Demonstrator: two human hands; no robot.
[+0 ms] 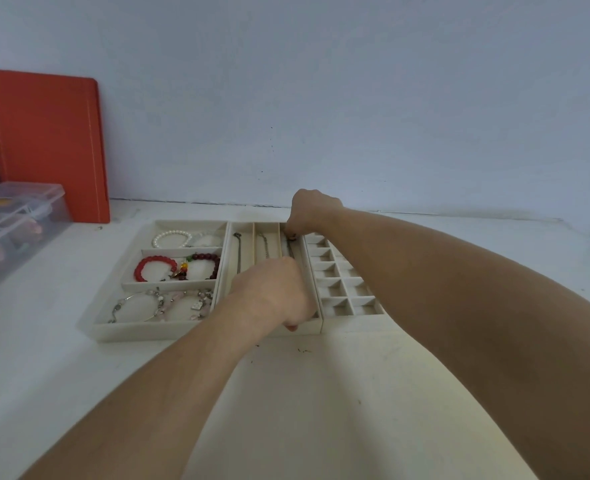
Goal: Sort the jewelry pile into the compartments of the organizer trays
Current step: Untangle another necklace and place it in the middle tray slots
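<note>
Three cream organizer trays sit side by side on the white table. The left tray (pixel 132 332) holds a pearl bracelet (pixel 170 238), a red bead bracelet (pixel 155 268), a dark red one (pixel 207 266) and silver bracelets (pixel 137 305). The middle tray (pixel 253 237) has three long slots with a chain in each. My right hand (pixel 309 211) pinches the far end of a dark necklace (pixel 290 249) in the rightmost slot. My left hand (pixel 275 293) is curled over the slot's near end, hiding that end of the chain. The right tray (pixel 352 315) has several small square cells.
An orange notebook (pixel 49 143) leans against the wall at the back left. A clear plastic box (pixel 12 220) with compartments stands in front of it. Small dark specks (pixel 304 350) lie on the table just before the trays.
</note>
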